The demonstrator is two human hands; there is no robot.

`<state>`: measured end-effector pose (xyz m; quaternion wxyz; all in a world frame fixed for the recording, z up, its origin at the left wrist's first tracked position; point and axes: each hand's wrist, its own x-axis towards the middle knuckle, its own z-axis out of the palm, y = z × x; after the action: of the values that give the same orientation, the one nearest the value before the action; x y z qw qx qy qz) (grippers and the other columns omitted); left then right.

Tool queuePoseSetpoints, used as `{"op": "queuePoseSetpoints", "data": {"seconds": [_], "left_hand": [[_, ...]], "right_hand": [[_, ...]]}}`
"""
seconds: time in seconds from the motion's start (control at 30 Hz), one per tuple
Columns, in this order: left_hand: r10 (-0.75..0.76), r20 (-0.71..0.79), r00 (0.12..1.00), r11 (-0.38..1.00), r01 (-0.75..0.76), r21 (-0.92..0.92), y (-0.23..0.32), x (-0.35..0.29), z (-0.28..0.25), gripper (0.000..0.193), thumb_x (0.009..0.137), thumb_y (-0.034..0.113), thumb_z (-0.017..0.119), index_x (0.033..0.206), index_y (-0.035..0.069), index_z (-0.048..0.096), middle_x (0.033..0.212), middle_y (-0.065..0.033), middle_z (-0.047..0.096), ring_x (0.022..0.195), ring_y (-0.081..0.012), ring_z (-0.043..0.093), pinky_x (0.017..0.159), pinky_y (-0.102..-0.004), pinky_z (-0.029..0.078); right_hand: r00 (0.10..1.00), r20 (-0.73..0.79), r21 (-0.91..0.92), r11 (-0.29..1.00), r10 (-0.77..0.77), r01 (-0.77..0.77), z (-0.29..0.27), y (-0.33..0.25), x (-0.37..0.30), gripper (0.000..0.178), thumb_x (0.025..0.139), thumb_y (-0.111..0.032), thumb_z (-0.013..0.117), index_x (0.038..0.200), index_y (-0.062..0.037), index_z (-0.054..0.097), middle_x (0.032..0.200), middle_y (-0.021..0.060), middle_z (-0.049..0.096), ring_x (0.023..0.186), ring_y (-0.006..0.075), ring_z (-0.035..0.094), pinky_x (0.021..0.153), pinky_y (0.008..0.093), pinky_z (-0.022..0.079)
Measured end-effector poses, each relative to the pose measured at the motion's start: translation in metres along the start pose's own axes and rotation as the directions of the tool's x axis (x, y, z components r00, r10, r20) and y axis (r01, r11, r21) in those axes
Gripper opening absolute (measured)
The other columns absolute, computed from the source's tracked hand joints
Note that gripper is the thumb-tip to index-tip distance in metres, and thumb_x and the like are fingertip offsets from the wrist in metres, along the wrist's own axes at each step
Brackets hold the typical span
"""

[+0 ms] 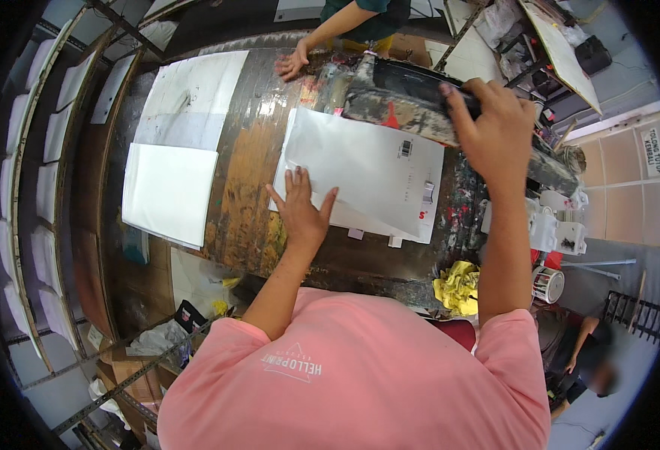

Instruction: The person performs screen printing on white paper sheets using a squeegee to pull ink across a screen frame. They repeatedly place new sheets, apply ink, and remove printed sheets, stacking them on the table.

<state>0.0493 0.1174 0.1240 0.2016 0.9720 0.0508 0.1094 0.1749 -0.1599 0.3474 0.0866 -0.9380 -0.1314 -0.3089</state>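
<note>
at the far left, racks (45, 187) of pale sheets curve along the rim, and next to them two white stacks (169, 191) lie on the paint-stained surface (247, 187), well apart from the work. the left hand (301, 206) lies flat, fingers spread, pressing the near left corner of a white mailer (367, 169) that sits in the middle of the surface with small printed marks toward its right edge. the right hand (491, 124) is clamped over the top of a long, ink-caked squeegee (412, 101), which rests at the mailer's far edge, tilted across it. judging by this, the step in hand looks like a print stroke: the mailer is pinned and the blade is set at the start of its run. the next move would seem to call for steady pressure, with the left hand keeping the mailer from sliding and staying out of the blade's path. another person's hand (292, 64) rests on the far edge of the surface, just beside the squeegee's left end, and could crowd it. to the right, white pots (559, 229) stand off the edge, a yellow rag (457, 289) lies near the front, and a paint can (546, 285) sits below; a second person crouches at lower right.
</note>
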Motion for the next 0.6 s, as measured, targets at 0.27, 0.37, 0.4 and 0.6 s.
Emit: {"op": "queuePoseSetpoints", "data": {"seconds": [0.27, 0.37, 0.4, 0.6], "left_hand": [[-0.113, -0.018, 0.993, 0.992, 0.114, 0.053, -0.158, 0.021, -0.043, 0.077, 0.097, 0.047, 0.076, 0.157, 0.004, 0.055, 0.162, -0.0267, 0.048, 0.160, -0.0472, 0.026, 0.130, -0.0615, 0.018], [-0.435, -0.123, 0.892, 0.809, 0.448, 0.380, -0.133, 0.051, -0.070, 0.078, 0.098, 0.041, 0.075, 0.161, 0.004, 0.048, 0.156, -0.0285, 0.055, 0.154, -0.0425, 0.042, 0.127, -0.0600, 0.026], [-0.347, 0.001, 0.938, 0.929, 0.344, 0.135, -0.111, 0.053, -0.074, 0.078, 0.100, 0.043, 0.072, 0.161, 0.002, 0.046, 0.157, -0.0271, 0.053, 0.154, -0.0409, 0.043, 0.126, -0.0588, 0.028], [0.214, 0.370, 0.904, -0.292, 0.421, -0.859, 0.043, -0.027, -0.050, 0.096, 0.101, 0.071, 0.061, 0.160, -0.001, 0.037, 0.156, -0.0304, 0.051, 0.148, -0.0440, 0.049, 0.124, -0.0530, 0.040]], "right_hand": [[0.998, -0.059, -0.015, 0.999, -0.034, 0.033, 0.005, -0.009, -0.027, 0.061, 0.097, -0.064, 0.065, 0.088, -0.0052, 0.078, 0.085, 0.0100, 0.071, 0.086, 0.0302, 0.067, 0.085, 0.0472, 0.041], [0.999, -0.047, -0.042, 0.999, -0.021, 0.019, 0.011, 0.001, -0.032, 0.068, 0.098, -0.070, 0.059, 0.092, -0.0046, 0.079, 0.089, 0.0118, 0.072, 0.088, 0.0311, 0.067, 0.087, 0.0486, 0.041], [0.998, -0.051, -0.037, 0.999, -0.025, 0.023, 0.013, 0.001, -0.035, 0.068, 0.098, -0.069, 0.059, 0.095, -0.0043, 0.079, 0.089, 0.0120, 0.072, 0.089, 0.0310, 0.067, 0.087, 0.0485, 0.041], [0.958, 0.285, 0.034, 0.999, -0.015, 0.005, 0.026, -0.010, -0.108, 0.055, 0.096, -0.052, 0.070, 0.120, -0.0030, 0.071, 0.110, 0.0161, 0.070, 0.107, 0.0336, 0.065, 0.089, 0.0512, 0.046]]}}
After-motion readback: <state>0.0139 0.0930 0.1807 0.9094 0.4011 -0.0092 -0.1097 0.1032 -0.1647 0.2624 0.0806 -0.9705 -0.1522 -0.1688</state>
